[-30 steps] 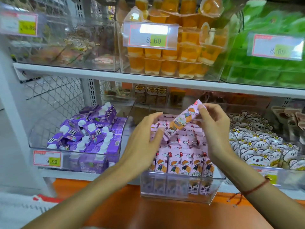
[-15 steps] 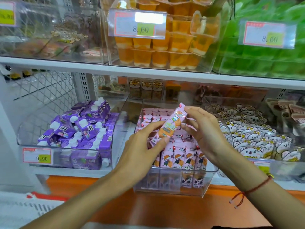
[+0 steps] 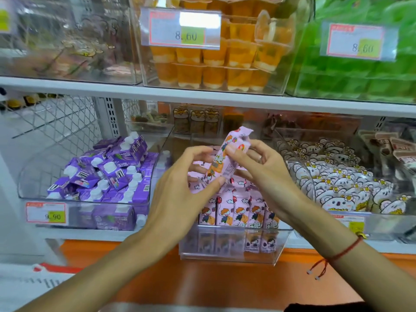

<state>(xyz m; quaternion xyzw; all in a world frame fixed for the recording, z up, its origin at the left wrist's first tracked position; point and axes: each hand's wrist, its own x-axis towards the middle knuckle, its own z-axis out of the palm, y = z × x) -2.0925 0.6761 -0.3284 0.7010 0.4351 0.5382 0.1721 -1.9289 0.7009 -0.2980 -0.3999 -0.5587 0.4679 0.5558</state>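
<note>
Left hand (image 3: 180,188) and right hand (image 3: 263,170), fingers of both pinching one tilted pink cartoon snack packet (image 3: 227,158), above clear bin (image 3: 229,251) of matching upright packets (image 3: 238,208); purple cartons (image 3: 105,174) beside

Orange-bin tag (image 3: 180,28) 8.60, purple-bin tag (image 3: 46,213) 9.90
</note>
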